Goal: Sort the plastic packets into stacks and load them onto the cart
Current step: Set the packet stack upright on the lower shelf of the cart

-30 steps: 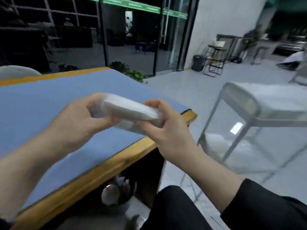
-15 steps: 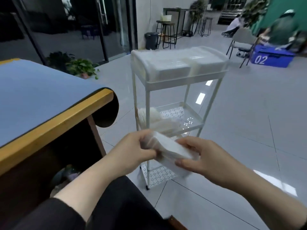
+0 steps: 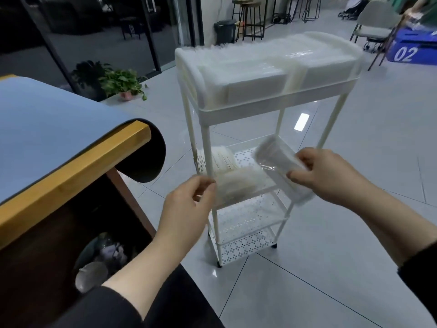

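Person at white cart (image 3: 238, 110) holding a stack of packets (image 3: 279, 162)
Cart's top shelf packed with packets; table (image 3: 78, 162) near left; right hand (image 3: 328, 176) grips the stack over middle shelf; left hand (image 3: 189, 204) loosely curled, empty, just left.

Glossy grey tile floor (image 3: 343, 162), dark glass doors (image 3: 99, 31), a potted plant (image 3: 123, 84), stools (image 3: 248, 17), a bin (image 3: 224, 31), a folding chair (image 3: 376, 27).
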Motion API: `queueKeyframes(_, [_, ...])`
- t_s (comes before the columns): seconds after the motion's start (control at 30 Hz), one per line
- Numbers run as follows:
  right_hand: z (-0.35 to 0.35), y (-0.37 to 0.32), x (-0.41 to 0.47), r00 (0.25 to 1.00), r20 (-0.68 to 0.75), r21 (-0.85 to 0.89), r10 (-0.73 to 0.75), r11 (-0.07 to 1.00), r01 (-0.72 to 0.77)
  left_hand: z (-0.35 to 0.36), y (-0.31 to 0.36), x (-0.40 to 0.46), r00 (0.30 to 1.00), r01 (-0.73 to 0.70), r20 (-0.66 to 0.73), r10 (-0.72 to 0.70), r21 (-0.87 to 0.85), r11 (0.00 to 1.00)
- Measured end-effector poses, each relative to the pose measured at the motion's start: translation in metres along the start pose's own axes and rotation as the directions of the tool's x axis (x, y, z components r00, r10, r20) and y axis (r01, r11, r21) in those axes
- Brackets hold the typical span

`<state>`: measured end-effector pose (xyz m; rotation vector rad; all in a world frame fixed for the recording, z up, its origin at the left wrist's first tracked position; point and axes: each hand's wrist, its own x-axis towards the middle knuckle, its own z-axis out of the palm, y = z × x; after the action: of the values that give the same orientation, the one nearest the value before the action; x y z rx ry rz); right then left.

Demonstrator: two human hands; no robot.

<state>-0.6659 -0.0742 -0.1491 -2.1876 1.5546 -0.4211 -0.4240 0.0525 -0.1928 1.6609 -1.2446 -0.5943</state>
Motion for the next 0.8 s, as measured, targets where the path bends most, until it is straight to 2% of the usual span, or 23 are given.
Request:
queueKeyframes(0.13, [0.016, 0.003, 0.057, 0.996, -0.043, 0.038, 0.076, 0.997, -0.074, -0.019, -0.035, 0.027, 0.992, 0.058, -0.115, -0.044, 0.125, 0.99])
queueKeyframes(0.2, [0.025, -0.002, 0.083, 0.994, -0.031, 0.028, 0.103, 0.994, -0.102, -0.023, -0.043, 0.052, 0.992, 0.07, -0.115, -0.05, 0.18, 0.981])
queueKeyframes(0.37, [0.048, -0.009, 0.138, 0.995, -0.037, 0.003, 0.096, 0.995, -0.096, -0.011, -0.048, 0.116, 0.997, -0.032, 0.077, 0.0, 0.414, 0.91])
queueKeyframes(0.47, [0.065, -0.016, 0.163, 0.992, -0.019, -0.046, 0.124, 0.991, -0.125, 0.003, -0.051, 0.152, 0.977, -0.092, 0.21, -0.02, 0.508, 0.857])
queueKeyframes(0.6, [0.089, -0.019, 0.189, 0.989, 0.003, -0.104, 0.145, 0.984, -0.144, 0.023, -0.071, 0.19, 0.945, -0.183, 0.327, 0.002, 0.523, 0.833])
queueKeyframes(0.8, [0.105, -0.022, 0.204, 0.989, 0.017, -0.153, 0.146, 0.978, -0.142, 0.047, -0.101, 0.224, 0.902, -0.354, 0.412, 0.134, 0.524, 0.775])
